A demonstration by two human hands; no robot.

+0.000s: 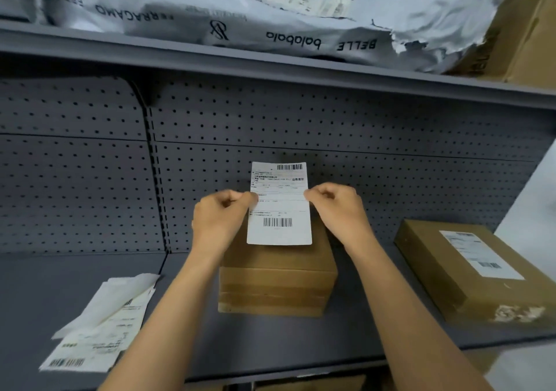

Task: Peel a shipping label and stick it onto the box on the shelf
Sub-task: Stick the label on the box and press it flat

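White printed shipping label (279,207) held above brown cardboard box (276,282).
Left hand (218,216) and right hand (338,207) each pinched a side edge.

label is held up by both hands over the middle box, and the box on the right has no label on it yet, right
Not quite. The box on the right already has a label on its top, as the head view shows. The rest holds: both hands, left and right, hold the label over the middle box.

A parcel stockroom or shipping area: grey metal shelf (270,339) with pegboard (361,125) back, taped cardboard boxes (276,288), branded courier bags (240,20) stacked above, loose barcode labels (99,330) lying about
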